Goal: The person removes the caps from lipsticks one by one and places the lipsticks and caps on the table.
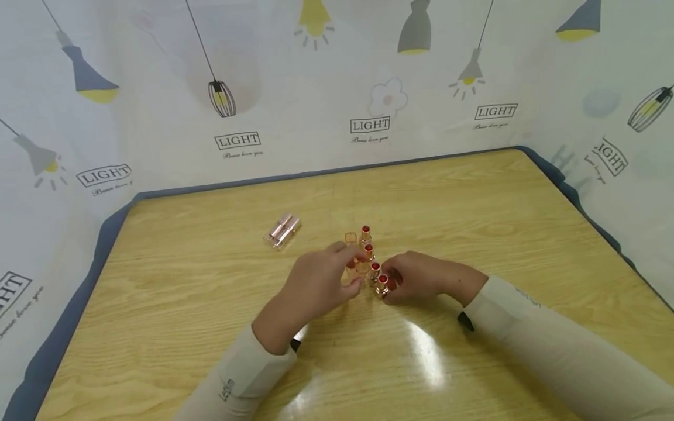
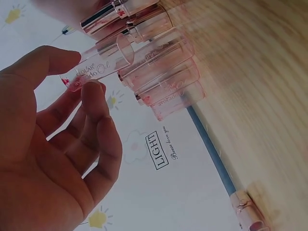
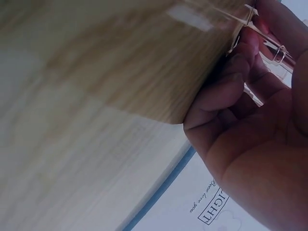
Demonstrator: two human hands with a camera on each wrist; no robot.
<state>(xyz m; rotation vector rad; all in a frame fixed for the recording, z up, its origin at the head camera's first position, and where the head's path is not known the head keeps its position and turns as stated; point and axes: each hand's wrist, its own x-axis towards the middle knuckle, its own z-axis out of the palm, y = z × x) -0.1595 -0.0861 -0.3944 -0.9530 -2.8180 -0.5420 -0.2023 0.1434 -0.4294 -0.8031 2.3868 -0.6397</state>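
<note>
Clear cap (image 2: 98, 65), one: pinched between thumb and index finger of your left hand (image 1: 322, 278), the other fingers loosely bent. Position: just left of the lipstick row (image 1: 375, 270), seemingly raised off the surface (image 1: 174, 292). Long axis: roughly upright, in line with the standing lipsticks; round rim apparently facing down. This sideways offset between cap and row is, in judgement, the relation that counts.

Lipsticks, four, red-topped: upright, in a row leading away from you. Nearest lipstick (image 1: 382, 285): thumb and fingers of your right hand (image 1: 418, 276) curled round its lower part; of your two hands, the right is nearer to it.

Further clear caps (image 2: 173, 79): standing beside the row, on its left.

Pose: left hand in from the near left, wrist arched; right hand low, in from the right.

Pink-gold tubes (image 1: 284, 230), a pair: lying side by side, well to the left.
</note>
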